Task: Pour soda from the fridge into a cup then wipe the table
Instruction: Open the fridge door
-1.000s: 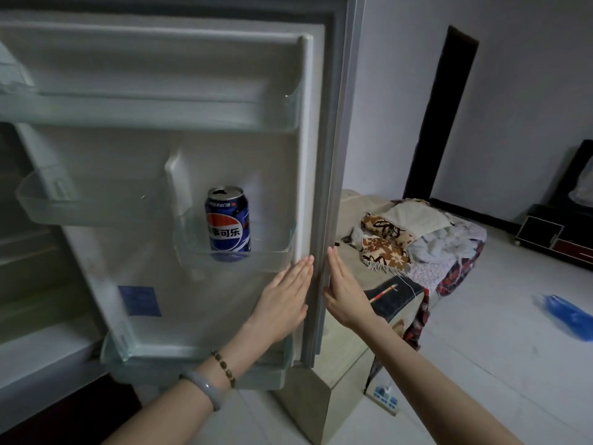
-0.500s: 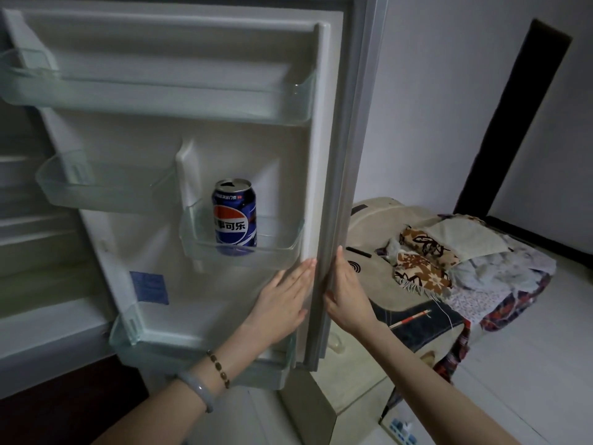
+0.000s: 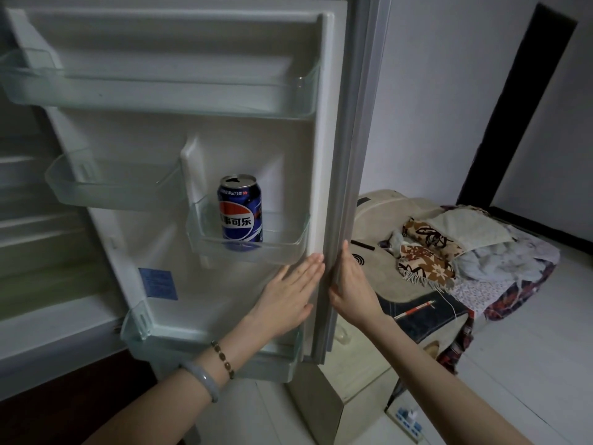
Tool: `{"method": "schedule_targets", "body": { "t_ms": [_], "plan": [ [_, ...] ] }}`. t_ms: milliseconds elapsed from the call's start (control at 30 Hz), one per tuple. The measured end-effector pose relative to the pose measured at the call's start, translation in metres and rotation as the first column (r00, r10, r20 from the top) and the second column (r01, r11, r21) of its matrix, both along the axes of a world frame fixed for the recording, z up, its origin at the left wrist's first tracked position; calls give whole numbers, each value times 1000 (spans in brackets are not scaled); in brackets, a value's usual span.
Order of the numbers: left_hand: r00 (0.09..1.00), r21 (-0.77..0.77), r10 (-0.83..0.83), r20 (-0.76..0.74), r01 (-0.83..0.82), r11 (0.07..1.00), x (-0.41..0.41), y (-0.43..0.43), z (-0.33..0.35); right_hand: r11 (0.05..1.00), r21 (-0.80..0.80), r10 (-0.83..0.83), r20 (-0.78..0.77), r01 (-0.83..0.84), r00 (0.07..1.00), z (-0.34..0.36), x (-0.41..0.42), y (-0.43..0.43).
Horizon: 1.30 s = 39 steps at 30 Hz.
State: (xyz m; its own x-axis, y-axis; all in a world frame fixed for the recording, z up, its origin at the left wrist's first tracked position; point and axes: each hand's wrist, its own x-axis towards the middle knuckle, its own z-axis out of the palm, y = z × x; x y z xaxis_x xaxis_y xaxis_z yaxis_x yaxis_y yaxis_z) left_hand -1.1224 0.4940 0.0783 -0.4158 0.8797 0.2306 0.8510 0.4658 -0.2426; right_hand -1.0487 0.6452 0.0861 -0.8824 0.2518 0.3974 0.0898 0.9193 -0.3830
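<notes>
1. Blue aluminium soda can [image 3: 240, 211] stands upright in the clear plastic door shelf [image 3: 250, 248], as before.
2. Left hand [image 3: 288, 297], flat and unclenched, stays at the can's 5 o'clock; right hand [image 3: 351, 289] still clasps the white fridge door's edge [image 3: 340, 187].

Home, open fridge [image 3: 340, 155], heaped bedding [image 3: 481, 252]

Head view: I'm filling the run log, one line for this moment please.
stage: fridge door open | soda can on door shelf, untouched | left hand flat inside door | right hand on door edge
</notes>
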Motion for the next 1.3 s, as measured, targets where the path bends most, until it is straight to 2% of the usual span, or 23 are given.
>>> {"method": "schedule_targets", "body": {
  "t_ms": [133, 267, 400, 500, 600, 700, 767, 833, 900, 967, 1033, 1300],
  "plan": [
    [988, 79, -70, 136, 59, 995, 22, -13, 19, 996, 25, -87, 29, 87, 996, 17, 14, -9],
    [944, 253, -156, 290, 82, 964, 51, -41, 47, 996, -14, -94, -104, 93, 990, 55, 37, -30],
    [928, 521, -324, 185, 187, 833, 59, -82, 77, 998, 25, -46, -238, 53, 970, 98, 54, -64],
    [947, 682, -293, 133, 127, 720, 51, -111, 106, 999, 6, 41, -292, -41, 955, 119, 56, -92],
    [975, 789, -192, 111, 31, 614, 33, -129, 132, 992, -33, 112, -267, -125, 957, 129, 44, -114],
    [971, 746, -58, 231, -139, 651, 10, -133, 144, 983, -90, 143, -180, -161, 973, 135, 25, -126],
    [937, 698, -3, 350, -259, 668, -6, -128, 143, 978, -144, 141, -89, -152, 986, 137, 10, -128],
    [867, 663, -12, 498, -372, 649, -21, -120, 140, 962, -242, 130, 2, -126, 991, 141, -2, -126],
    [756, 625, -88, 649, -463, 629, -33, -112, 140, 927, -362, 136, 73, -101, 988, 146, -11, -125],
    [658, 589, -153, 737, -515, 623, -39, -106, 142, 914, -399, 143, 134, -78, 981, 150, -17, -123],
    [615, 558, -152, 774, -549, 622, -46, -102, 142, 916, -392, 157, 161, -83, 975, 152, -22, -123],
    [631, 555, -122, 766, -553, 622, -52, -96, 147, 840, -521, 259, 135, -154, 956, 164, -19, -121]
  ]
}}
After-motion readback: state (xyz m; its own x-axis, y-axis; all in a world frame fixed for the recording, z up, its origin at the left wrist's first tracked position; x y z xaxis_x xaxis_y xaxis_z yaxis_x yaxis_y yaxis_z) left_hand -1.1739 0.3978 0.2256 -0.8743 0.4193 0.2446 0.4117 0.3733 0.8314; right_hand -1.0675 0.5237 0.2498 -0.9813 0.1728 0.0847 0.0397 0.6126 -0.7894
